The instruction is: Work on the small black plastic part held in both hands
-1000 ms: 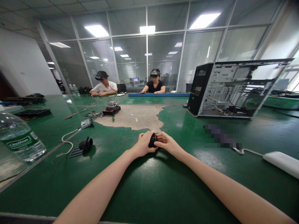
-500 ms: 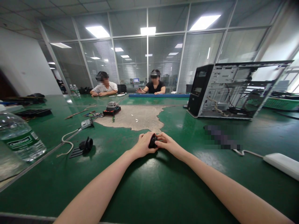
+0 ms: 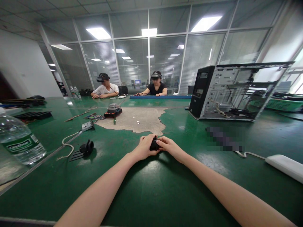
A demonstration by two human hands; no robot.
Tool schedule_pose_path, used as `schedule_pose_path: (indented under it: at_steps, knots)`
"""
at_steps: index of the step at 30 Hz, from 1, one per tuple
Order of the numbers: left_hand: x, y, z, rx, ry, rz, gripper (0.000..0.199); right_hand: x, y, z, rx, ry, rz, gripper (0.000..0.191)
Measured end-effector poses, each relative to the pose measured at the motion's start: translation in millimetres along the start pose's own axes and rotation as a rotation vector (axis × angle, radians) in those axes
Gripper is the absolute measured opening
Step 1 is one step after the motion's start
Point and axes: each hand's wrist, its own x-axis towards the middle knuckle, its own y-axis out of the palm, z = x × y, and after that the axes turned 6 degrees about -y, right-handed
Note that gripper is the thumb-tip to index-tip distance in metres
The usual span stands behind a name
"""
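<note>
I have my left hand point(image 3: 145, 147) and right hand point(image 3: 167, 145) meeting at the middle of the green counter point(image 3: 151, 186), each grip pinching the small black rounded plastic part point(image 3: 154, 145) between them. It sits just above the counter, near the edge of the worn bare patch point(image 3: 134, 119). A black clip-like piece point(image 3: 87, 147) lies well apart to my left, and an open grey computer case point(image 3: 233, 91) stands far right.

The small black part point(image 3: 154, 145) sits low over the green table point(image 3: 146, 189). It is mostly hidden between both hands, so its shape is unclear.
</note>
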Motion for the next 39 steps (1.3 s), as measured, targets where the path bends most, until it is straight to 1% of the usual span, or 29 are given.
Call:
schedule_pose_path:
  at_steps: [4,6,10,15,18,23,26,32,35,39]
  knots:
    - [-0.3,-0.1,0.0,-0.012,-0.004,0.001,0.056,-3.9,-2.7,3.4,0.019,-0.09,0.077,0.031]
    - [-0.4,-0.3,-0.7,-0.012,-0.008,0.004,0.055,-6.0,-2.6,5.0,0.027,-0.098,0.094,0.033]
    - [-0.5,-0.3,-2.0,-0.005,-0.016,0.002,0.056,-5.2,-0.2,4.1,0.04,-0.055,0.029,0.027]
    - [-0.3,0.6,-0.9,0.004,-0.013,-0.005,0.056,0.3,0.7,-0.4,0.04,0.013,-0.033,0.03]
    - [-0.1,0.6,-0.1,0.008,-0.01,-0.002,0.055,0.1,-1.5,0.6,0.046,0.011,-0.009,0.029]
    - [-0.2,0.1,-0.3,-0.002,0.003,-0.004,0.055,-5.0,-5.5,5.6,0.085,-0.069,0.109,0.034]
    - [-0.2,0.4,-0.3,0.0,0.004,-0.01,0.056,-5.7,-4.1,6.0,0.102,-0.041,0.088,0.031]
    - [-0.3,0.2,-0.4,0.014,0.003,-0.006,0.056,0.0,0.2,-0.3,0.054,0.013,-0.03,0.033]
    - [-0.6,-0.4,-1.3,0.017,-0.005,-0.001,0.055,0.6,-2.0,-1.3,0.059,0.025,-0.011,0.031]
    - [-0.7,-0.9,-2.1,0.005,-0.011,0.0,0.056,-3.0,-6.3,1.8,0.051,-0.048,0.047,0.031]
